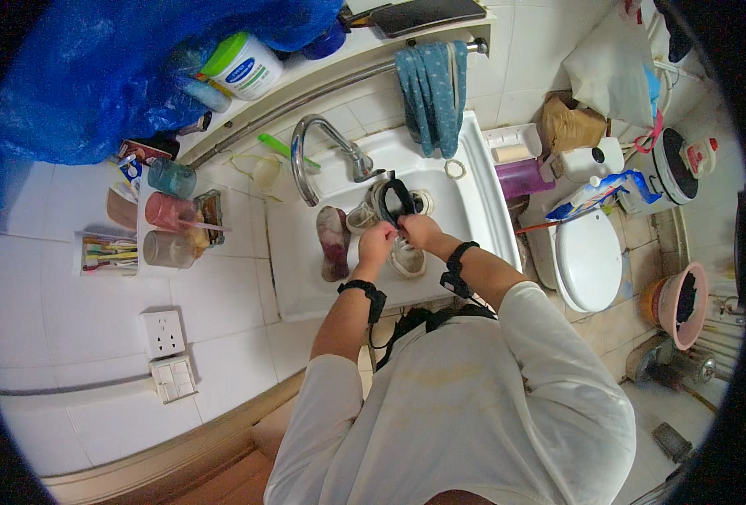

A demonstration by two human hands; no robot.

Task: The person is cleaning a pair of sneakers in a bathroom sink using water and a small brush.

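Observation:
Over the white sink (295,290), both my hands are closed close together at the near end of a pale shoe with a black inside (396,199). My right hand (421,231) grips its edge. My left hand (376,243) pinches beside it, its fingertips partly hidden. Under and around them lie more pale shoe parts, among them a whitish shoe (408,258) near my right wrist. To the left, a dark reddish-grey, sole-shaped piece (333,243) lies in the basin, touched by neither hand. A curved metal faucet (305,160) arches above the far left of the basin.
A blue patterned towel (432,97) hangs from the rail behind the sink. Cups (169,214) and toothbrushes (110,253) sit on the left wall rack. At right stand a toilet (589,261), a purple box (522,178) and a pink basin (687,307). A green-lidded tub (246,71) occupies the shelf.

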